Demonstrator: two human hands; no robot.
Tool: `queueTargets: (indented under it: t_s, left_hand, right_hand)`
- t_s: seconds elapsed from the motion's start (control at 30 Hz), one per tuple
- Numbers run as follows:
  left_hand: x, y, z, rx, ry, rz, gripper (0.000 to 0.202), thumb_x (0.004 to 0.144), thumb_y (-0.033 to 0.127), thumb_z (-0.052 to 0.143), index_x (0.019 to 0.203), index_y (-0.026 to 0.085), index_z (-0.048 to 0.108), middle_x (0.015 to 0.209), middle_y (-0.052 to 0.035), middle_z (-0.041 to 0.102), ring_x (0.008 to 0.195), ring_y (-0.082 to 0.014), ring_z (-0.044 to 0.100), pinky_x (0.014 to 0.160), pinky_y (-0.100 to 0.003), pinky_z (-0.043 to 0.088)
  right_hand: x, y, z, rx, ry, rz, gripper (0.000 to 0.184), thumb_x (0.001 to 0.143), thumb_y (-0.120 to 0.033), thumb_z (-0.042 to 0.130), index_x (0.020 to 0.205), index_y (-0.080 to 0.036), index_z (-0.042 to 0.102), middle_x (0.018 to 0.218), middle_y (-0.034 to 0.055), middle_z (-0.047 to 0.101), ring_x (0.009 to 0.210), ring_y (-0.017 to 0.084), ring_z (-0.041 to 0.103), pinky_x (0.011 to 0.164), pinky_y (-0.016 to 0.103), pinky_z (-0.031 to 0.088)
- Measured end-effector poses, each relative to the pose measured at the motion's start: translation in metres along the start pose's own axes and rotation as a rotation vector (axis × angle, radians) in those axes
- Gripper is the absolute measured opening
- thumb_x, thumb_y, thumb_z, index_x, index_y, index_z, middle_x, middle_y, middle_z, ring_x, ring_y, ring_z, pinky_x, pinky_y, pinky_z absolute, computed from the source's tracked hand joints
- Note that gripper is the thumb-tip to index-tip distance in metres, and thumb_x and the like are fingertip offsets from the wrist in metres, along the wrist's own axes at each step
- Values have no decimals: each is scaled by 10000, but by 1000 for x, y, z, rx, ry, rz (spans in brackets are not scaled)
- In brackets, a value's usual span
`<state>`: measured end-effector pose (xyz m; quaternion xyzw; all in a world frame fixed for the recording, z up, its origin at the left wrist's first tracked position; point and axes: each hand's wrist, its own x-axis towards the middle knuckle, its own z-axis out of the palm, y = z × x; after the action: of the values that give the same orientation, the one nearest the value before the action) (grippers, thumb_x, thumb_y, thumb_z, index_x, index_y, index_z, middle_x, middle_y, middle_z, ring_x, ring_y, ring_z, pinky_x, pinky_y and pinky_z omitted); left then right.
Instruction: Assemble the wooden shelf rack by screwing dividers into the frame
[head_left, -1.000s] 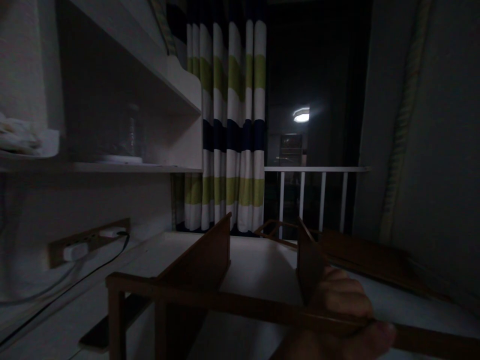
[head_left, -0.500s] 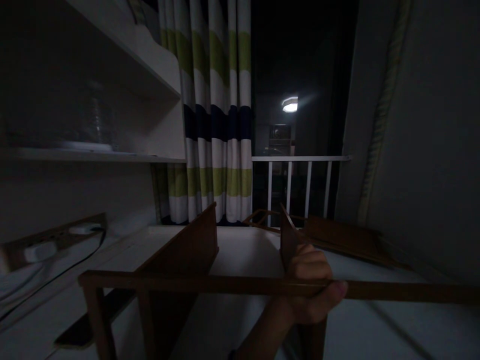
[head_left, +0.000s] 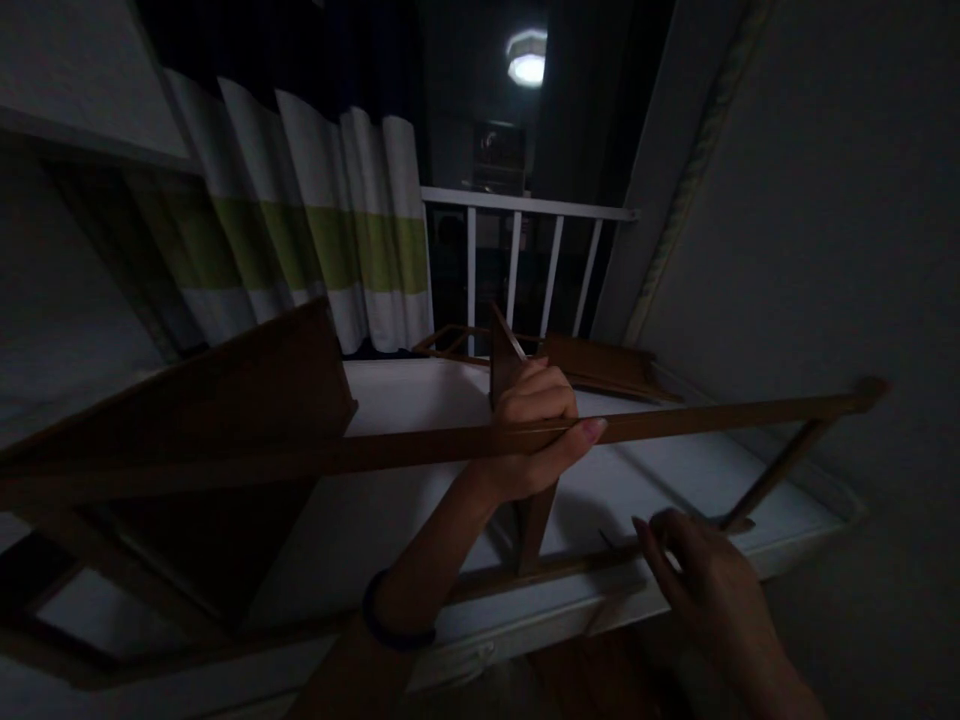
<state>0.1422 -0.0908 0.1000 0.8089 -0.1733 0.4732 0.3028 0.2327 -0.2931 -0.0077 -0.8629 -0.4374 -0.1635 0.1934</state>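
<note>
My left hand [head_left: 536, 430], a dark band on its wrist, is wrapped around the long top rail of a brown wooden frame [head_left: 427, 450]. An upright brown panel [head_left: 504, 355] stands just behind its knuckles. Another broad panel [head_left: 247, 390] rises from the frame at the left. Low on the right, my right hand [head_left: 709, 575] is close to the frame's lower rail, thumb and fingers curled in a pinch. A thin dark bit [head_left: 606, 540] shows near those fingertips; whether they hold it is too dim to tell.
The frame lies across a white surface [head_left: 420, 390] with a raised edge. More brown wooden pieces [head_left: 600, 365] lie at the back right, below a white railing [head_left: 525, 205]. A striped curtain [head_left: 322, 230] hangs at the left, and a wall stands on the right.
The view has tipped down and shifted, and the frame now slants up to the right. My right hand has come into view at the lower right. My left hand keeps its grip.
</note>
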Motion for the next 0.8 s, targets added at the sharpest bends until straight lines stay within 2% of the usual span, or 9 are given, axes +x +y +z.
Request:
queueTargets:
  t_s: [0.07, 0.17, 0.3, 0.4, 0.53, 0.63, 0.7, 0.77, 0.8]
  left_hand:
    - [-2, 3, 1, -13, 15, -35, 246, 771, 264, 492, 563, 165, 407, 784, 5, 504, 819, -120, 507, 992, -380, 207]
    - [-6, 7, 2, -43, 44, -83, 192, 758, 271, 525, 617, 165, 451, 1064, -36, 507, 1042, -162, 469, 1044, -407, 124]
    - [-14, 6, 4, -65, 71, -89, 134, 725, 282, 574, 768, 173, 508, 1179, -64, 461, 1140, -194, 402, 1039, -412, 168]
    - [-19, 5, 5, -101, 94, -70, 208, 710, 287, 587, 879, 183, 526, 1205, -74, 447, 1172, -214, 366, 1028, -423, 211]
    - [-22, 4, 3, -124, 113, -74, 255, 721, 307, 589, 944, 202, 524, 1175, -66, 482, 1168, -218, 369, 1020, -437, 232]
    - [-21, 6, 2, -132, 97, -42, 232, 724, 296, 594, 922, 187, 541, 1118, -73, 512, 1131, -203, 409, 1018, -410, 249]
    - [-21, 8, 2, -141, 85, -28, 216, 717, 269, 605, 905, 176, 551, 1048, -70, 543, 1116, -195, 422, 1023, -389, 248]
    - [-22, 9, 3, -157, 98, -40, 217, 712, 252, 611, 905, 173, 550, 974, -61, 561, 1106, -192, 425, 1019, -384, 254]
    - [-22, 9, 3, -167, 116, -58, 211, 714, 253, 607, 900, 175, 546, 950, -56, 560, 1096, -192, 431, 1013, -389, 261]
  right_hand:
    - [38, 13, -4, -138, -325, -25, 312, 913, -343, 281, 825, -188, 538, 767, 52, 601, 677, 168, 552, 614, 281, 351]
    - [73, 20, 3, -195, -500, -111, 253, 835, -388, 451, 777, -186, 591, 724, 49, 622, 664, 185, 574, 570, 268, 343]
    - [79, 12, 19, -279, -608, -273, 189, 725, -335, 572, 724, -155, 628, 743, 96, 635, 693, 229, 593, 539, 267, 335]
    - [75, 3, 25, -340, -627, -373, 174, 740, -149, 472, 774, -120, 641, 773, 142, 636, 710, 269, 603, 540, 290, 334]
    - [71, 3, 27, -336, -647, -427, 235, 721, -99, 417, 768, -145, 643, 743, 117, 642, 643, 256, 609, 496, 282, 311]
    - [67, 10, 39, -263, -605, -443, 209, 685, -107, 446, 722, -176, 641, 707, 87, 643, 606, 238, 605, 485, 280, 319]
    - [66, 8, 57, -149, -456, -400, 165, 662, -120, 471, 629, -188, 617, 632, 66, 628, 544, 223, 588, 461, 282, 326]
    - [74, -5, 80, 2, -16, -245, 200, 700, -168, 473, 520, -199, 555, 502, 38, 548, 469, 190, 549, 448, 288, 334]
    - [81, -16, 92, 34, 55, -231, 250, 755, -215, 442, 532, -206, 553, 505, 31, 529, 481, 179, 548, 444, 283, 340]
